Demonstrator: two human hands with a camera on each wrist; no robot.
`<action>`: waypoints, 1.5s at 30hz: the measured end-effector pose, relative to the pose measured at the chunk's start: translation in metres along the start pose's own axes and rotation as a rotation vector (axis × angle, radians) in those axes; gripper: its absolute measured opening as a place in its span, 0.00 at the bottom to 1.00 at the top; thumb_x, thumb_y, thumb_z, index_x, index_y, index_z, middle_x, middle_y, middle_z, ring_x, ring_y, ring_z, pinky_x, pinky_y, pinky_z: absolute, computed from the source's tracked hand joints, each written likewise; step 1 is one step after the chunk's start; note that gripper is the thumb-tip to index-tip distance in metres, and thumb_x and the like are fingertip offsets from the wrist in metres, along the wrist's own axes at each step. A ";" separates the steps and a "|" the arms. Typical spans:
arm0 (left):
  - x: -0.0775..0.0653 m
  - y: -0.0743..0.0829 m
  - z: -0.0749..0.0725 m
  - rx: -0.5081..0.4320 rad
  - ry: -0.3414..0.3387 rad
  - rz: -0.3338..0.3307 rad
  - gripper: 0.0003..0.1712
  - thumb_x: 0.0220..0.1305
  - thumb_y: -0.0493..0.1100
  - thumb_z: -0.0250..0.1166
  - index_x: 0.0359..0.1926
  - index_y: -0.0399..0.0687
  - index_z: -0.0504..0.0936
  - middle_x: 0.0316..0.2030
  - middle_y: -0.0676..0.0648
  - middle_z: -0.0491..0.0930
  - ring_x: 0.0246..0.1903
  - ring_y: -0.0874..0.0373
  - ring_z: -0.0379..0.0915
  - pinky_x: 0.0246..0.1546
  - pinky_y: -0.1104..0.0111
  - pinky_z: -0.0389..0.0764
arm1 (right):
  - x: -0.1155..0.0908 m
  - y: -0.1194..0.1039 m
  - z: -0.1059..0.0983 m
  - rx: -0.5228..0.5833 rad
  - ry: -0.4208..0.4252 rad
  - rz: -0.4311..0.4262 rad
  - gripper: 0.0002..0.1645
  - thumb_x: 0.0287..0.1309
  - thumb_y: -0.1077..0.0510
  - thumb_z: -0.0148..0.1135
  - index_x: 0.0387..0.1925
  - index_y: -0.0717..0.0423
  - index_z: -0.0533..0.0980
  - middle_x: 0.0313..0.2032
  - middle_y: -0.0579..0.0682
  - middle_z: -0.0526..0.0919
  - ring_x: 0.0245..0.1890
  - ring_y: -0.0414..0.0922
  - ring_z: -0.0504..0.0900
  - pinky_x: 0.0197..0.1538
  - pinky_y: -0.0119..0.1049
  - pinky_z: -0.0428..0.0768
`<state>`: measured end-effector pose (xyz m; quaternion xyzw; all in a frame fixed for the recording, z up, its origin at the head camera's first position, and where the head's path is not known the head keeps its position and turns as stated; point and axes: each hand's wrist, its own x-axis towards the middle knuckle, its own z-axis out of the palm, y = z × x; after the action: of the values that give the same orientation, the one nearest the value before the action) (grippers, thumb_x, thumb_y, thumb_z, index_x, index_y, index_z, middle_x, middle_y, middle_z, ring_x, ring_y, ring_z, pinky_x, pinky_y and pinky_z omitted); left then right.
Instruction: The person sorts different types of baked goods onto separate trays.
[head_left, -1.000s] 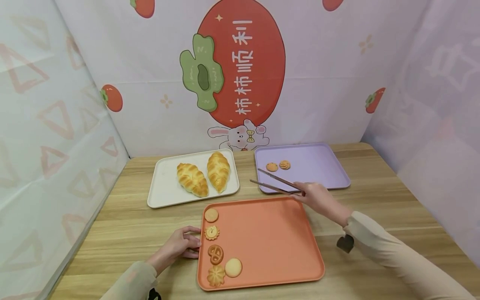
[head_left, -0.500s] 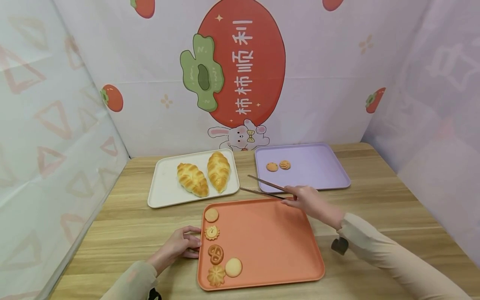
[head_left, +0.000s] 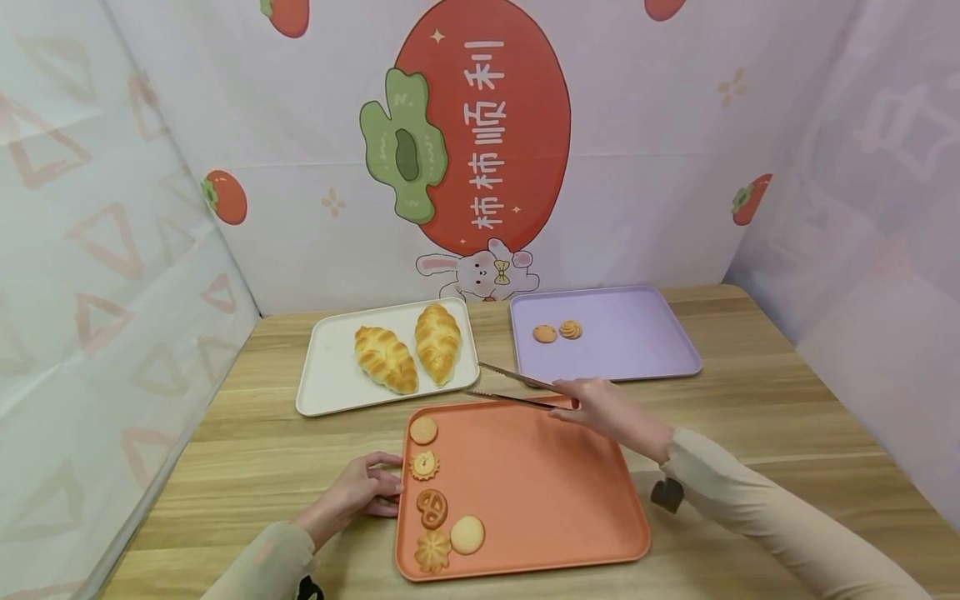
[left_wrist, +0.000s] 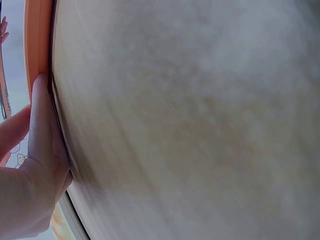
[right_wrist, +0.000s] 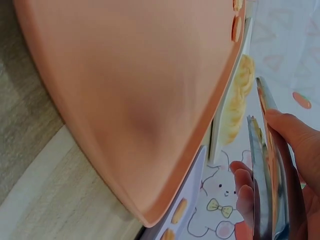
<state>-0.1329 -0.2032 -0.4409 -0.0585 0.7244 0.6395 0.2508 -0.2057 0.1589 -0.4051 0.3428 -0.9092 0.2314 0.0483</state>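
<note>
In the head view my left hand [head_left: 358,492] rests on the table at the left edge of the orange tray [head_left: 547,475], its fingertips against the rim. The left wrist view shows a straight finger [left_wrist: 41,120] along the tray's side wall. My right hand [head_left: 611,412] holds metal tongs [head_left: 517,402] over the tray's far edge. Their arms are spread, with nothing between the tips, which point left toward the white tray [head_left: 330,375]. Along the orange tray's left side lie several cookies, among them a pretzel-shaped one [head_left: 432,508] and a smooth round one [head_left: 467,535].
Two braided bread loaves [head_left: 437,343] lie on the white tray at the back left. At the back right stands a purple tray [head_left: 637,333] with a round cookie [head_left: 544,333] and a swirled cookie [head_left: 571,329]. Printed cloth walls [head_left: 637,208] enclose the wooden table [head_left: 240,467].
My right hand has moved left and toward me with the tongs, from over the purple tray's front edge to the orange tray's far edge. The left hand has stayed put.
</note>
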 end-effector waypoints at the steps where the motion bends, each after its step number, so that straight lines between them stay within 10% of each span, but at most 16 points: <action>1: 0.000 0.000 0.000 -0.003 -0.001 -0.001 0.26 0.53 0.26 0.57 0.53 0.24 0.59 0.28 0.44 0.78 0.26 0.53 0.77 0.27 0.61 0.82 | 0.001 -0.001 0.001 0.004 0.001 -0.008 0.17 0.51 0.52 0.61 0.39 0.59 0.76 0.23 0.43 0.76 0.19 0.34 0.67 0.21 0.24 0.68; 15: 0.001 -0.001 -0.001 0.003 0.008 -0.011 0.26 0.53 0.26 0.57 0.53 0.24 0.60 0.28 0.44 0.77 0.26 0.54 0.77 0.27 0.62 0.82 | 0.009 -0.017 0.012 0.023 -0.064 -0.039 0.24 0.50 0.51 0.62 0.47 0.59 0.75 0.17 0.40 0.68 0.16 0.33 0.62 0.19 0.24 0.64; 26: 0.001 -0.003 -0.001 -0.008 -0.003 0.005 0.26 0.53 0.26 0.56 0.53 0.24 0.59 0.29 0.43 0.77 0.26 0.54 0.77 0.27 0.61 0.82 | 0.015 -0.026 0.024 -0.083 -0.026 -0.150 0.26 0.48 0.47 0.62 0.47 0.56 0.76 0.27 0.48 0.81 0.20 0.39 0.73 0.20 0.26 0.70; 45: 0.002 -0.003 -0.001 -0.003 -0.004 0.004 0.26 0.53 0.26 0.57 0.53 0.24 0.59 0.28 0.44 0.77 0.26 0.54 0.77 0.27 0.61 0.82 | 0.025 -0.043 0.035 -0.056 -0.221 -0.008 0.25 0.50 0.45 0.60 0.46 0.56 0.76 0.25 0.44 0.77 0.19 0.34 0.67 0.21 0.25 0.67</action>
<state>-0.1336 -0.2045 -0.4442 -0.0562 0.7230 0.6411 0.2511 -0.1940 0.0999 -0.4129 0.3684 -0.9136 0.1667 -0.0416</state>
